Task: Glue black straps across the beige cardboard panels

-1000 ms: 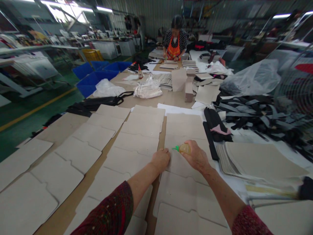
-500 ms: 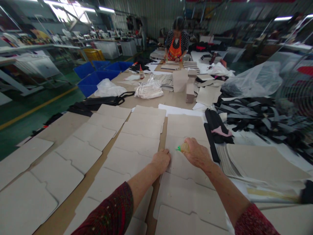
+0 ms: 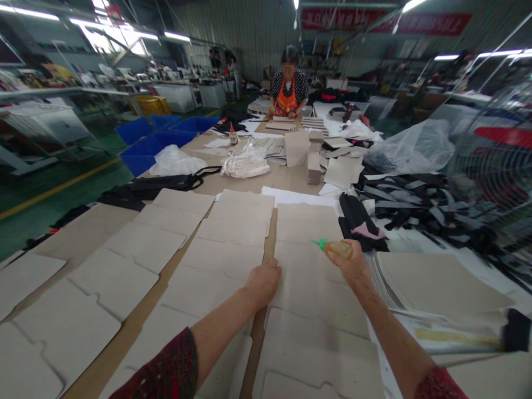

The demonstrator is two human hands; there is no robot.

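Rows of grey cardboard panels [image 3: 226, 257] lie overlapped along the long table. My left hand [image 3: 262, 281] is curled, its knuckles pressing on the edge of a panel [image 3: 310, 277] in the right-hand row. My right hand [image 3: 353, 266] grips a small amber glue bottle [image 3: 337, 248] with a green nozzle. The nozzle points left, just above the same row of panels.
A stack of grey boards [image 3: 440, 282] lies to the right, with black straps [image 3: 415, 194] and a black cloth piece [image 3: 357, 219] beyond it. Plastic bags [image 3: 245, 163], card boxes [image 3: 313, 160] and blue bins [image 3: 145, 149] lie farther up. A person in an orange apron [image 3: 286, 88] works at the far end.
My right hand has moved right and slightly up with the glue bottle, away from my left hand. The left hand stays on the panel edge. The view has tilted up a little.
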